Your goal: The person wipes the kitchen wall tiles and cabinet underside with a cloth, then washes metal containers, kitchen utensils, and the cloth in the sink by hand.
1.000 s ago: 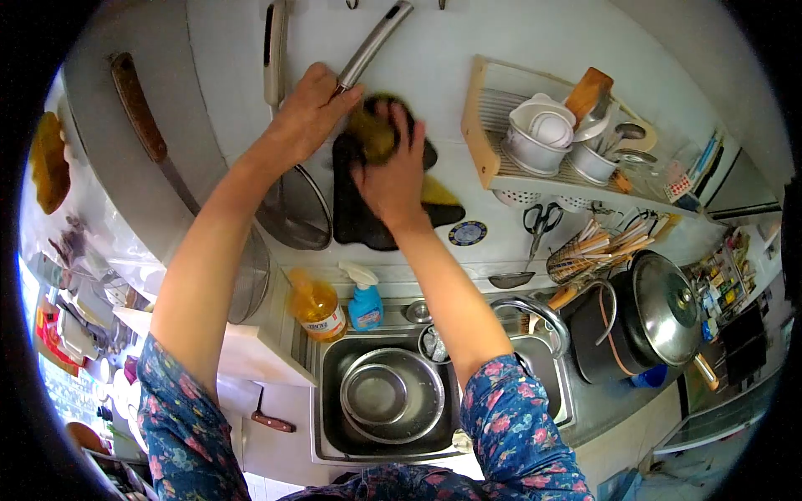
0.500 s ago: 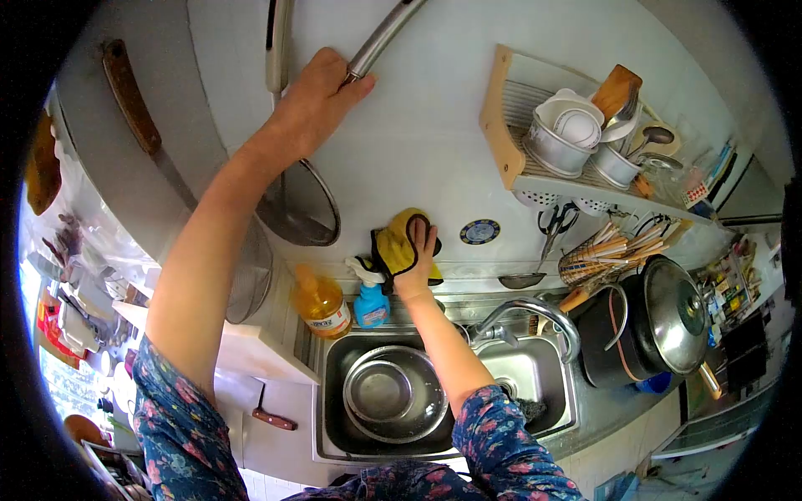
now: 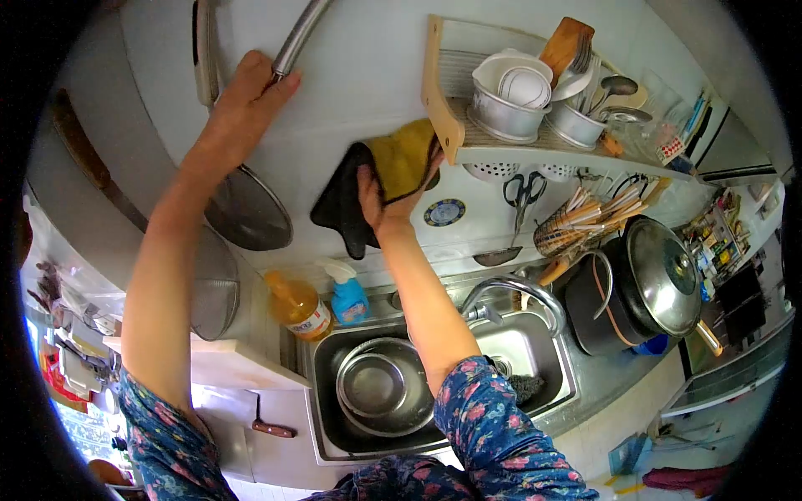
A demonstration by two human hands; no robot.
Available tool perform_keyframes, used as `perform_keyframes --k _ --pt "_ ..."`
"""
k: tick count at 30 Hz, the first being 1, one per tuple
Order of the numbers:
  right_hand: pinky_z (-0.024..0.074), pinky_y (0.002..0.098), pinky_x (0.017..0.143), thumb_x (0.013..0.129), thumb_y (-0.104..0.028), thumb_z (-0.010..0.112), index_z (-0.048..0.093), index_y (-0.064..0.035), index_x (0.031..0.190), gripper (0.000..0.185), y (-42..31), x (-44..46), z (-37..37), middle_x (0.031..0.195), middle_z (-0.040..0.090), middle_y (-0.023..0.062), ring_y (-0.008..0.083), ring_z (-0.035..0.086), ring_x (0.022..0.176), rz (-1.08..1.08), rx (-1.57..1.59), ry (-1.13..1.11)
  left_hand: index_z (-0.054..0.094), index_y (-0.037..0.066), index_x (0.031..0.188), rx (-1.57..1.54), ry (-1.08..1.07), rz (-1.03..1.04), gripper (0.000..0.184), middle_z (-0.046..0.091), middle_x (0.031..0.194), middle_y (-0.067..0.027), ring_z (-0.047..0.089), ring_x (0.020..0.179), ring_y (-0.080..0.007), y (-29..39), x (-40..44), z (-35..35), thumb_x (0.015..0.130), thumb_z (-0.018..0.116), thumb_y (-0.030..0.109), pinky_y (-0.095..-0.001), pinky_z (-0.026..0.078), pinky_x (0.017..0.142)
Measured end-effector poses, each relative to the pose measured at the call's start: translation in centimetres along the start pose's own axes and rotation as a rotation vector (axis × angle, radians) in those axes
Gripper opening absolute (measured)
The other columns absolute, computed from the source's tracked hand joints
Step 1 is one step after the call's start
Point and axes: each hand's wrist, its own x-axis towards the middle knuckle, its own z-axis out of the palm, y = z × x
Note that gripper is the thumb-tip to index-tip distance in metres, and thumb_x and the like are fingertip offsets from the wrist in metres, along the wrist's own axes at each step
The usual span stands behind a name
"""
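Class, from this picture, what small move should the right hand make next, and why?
Probably spread the cloth flat against the wall: the right hand holds it beside the shelf, its dark end hanging loose, while the left hand grips a metal handle.

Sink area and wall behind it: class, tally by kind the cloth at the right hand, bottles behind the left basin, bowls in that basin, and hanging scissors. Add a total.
Cloth: 1
Bottles: 2
Bowls: 2
Scissors: 1
Total: 6
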Motion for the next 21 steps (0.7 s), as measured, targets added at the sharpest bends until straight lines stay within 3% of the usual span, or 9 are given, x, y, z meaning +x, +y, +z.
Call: perform_keyframes --k 1,2,4,8,9,12,13,16,21 --pt "0.0016 0.0563 0.110 0.083 -0.037 0.053 0.037 -0.0102 0.134 0.060 1.8 -0.7 0.8 0.143 0.032 0.0134 0.0340 0.024 0.133 0.030 0.033 0.018 0.041 -0.003 0.080 -0.003 -0.009 -0.025 0.035 0.032 0.082 -0.0068 0.036 0.071 -0.0174 0.2 0.0 0.1 0.093 0.052 0.028 -0.0297 0.036 0.069" --pt "0.0000 0.0567 0.110 0.083 -0.039 0.052 0.037 -0.0130 0.135 0.059 2.6 -0.9 0.9 0.143 0.033 0.0117 0.0328 0.025 0.132 0.060 0.066 0.037 0.042 -0.001 0.087 0.001 -0.022 -0.036 0.034 0.034 0.082 -0.0056 0.037 0.072 -0.0157 0.0 -0.1 0.2 0.092 0.053 0.031 -0.0292 0.037 0.068" --pt "-0.0028 0.0556 0.110 0.083 -0.038 0.052 0.030 -0.0120 0.138 0.064 4.4 -1.8 0.2 0.143 0.032 0.0108 0.0328 0.025 0.132 -0.051 -0.488 0.084 0.044 0.002 0.101 0.011 -0.036 -0.049 0.037 0.039 0.084 -0.0032 0.041 0.075 -0.0123 -0.7 0.3 0.0 0.091 0.054 0.037 -0.0281 0.039 0.065" --pt "-0.0054 0.0534 0.111 0.084 -0.031 0.051 0.028 0.0017 0.136 0.066 7.9 -3.1 0.0 0.144 0.029 0.0167 0.0345 0.020 0.134 0.225 0.116 0.102 0.044 0.002 0.104 0.020 -0.023 -0.023 0.038 0.041 0.083 -0.0029 0.041 0.075 -0.0124 -1.3 0.1 0.1 0.091 0.054 0.037 -0.0273 0.039 0.066" --pt "0.0046 0.0506 0.112 0.089 -0.032 0.046 0.032 0.0054 0.133 0.059 8.2 -3.6 -1.1 0.140 0.033 0.0210 0.0378 0.025 0.131 0.226 -0.338 -0.020 0.044 0.002 0.106 0.023 -0.037 -0.060 0.039 0.041 0.084 -0.0030 0.042 0.075 -0.0124 -0.9 -0.1 -0.1 0.091 0.055 0.036 -0.0272 0.039 0.066" --pt "0.0192 0.0477 0.108 0.094 -0.033 0.039 0.039 0.0077 0.128 0.053 9.0 -3.6 -3.5 0.133 0.041 0.0257 0.0416 0.034 0.126 0.410 -0.084 -0.004 0.044 0.001 0.110 0.066 -0.038 -0.042 0.042 0.044 0.087 -0.0033 0.043 0.077 -0.0123 -1.0 0.0 -0.2 0.091 0.055 0.036 -0.0266 0.040 0.067" --pt "0.0274 0.0492 0.102 0.096 -0.036 0.035 0.046 0.0096 0.121 0.053 9.3 -4.0 -3.3 0.125 0.047 0.0293 0.0443 0.040 0.119 0.424 -0.180 0.053 0.044 0.001 0.112 0.086 -0.031 -0.013 0.042 0.045 0.088 -0.0034 0.043 0.078 -0.0123 -1.2 0.0 -0.1 0.091 0.056 0.036 -0.0263 0.040 0.068" --pt "0.0316 0.0486 0.099 0.097 -0.036 0.034 0.047 0.0118 0.117 0.054 10.8 -4.5 -3.6 0.123 0.047 0.0319 0.0446 0.043 0.115 0.479 -0.222 0.003 0.045 0.001 0.114 -0.017 0.025 -0.057 0.043 0.045 0.089 -0.0025 0.043 0.076 -0.0122 -1.2 -0.2 0.4 0.090 0.056 0.036 -0.0264 0.040 0.068" --pt "0.0394 0.0446 0.089 0.098 -0.032 0.034 0.044 0.0136 0.113 0.050 12.8 -5.3 -3.4 0.111 0.049 0.0356 0.0460 0.048 0.103 0.470 -0.101 0.286 0.045 0.001 0.119 0.038 -0.023 -0.121 0.047 0.047 0.091 -0.0027 0.043 0.077 -0.0118 -1.3 0.0 0.0 0.090 0.057 0.035 -0.0259 0.040 0.067"
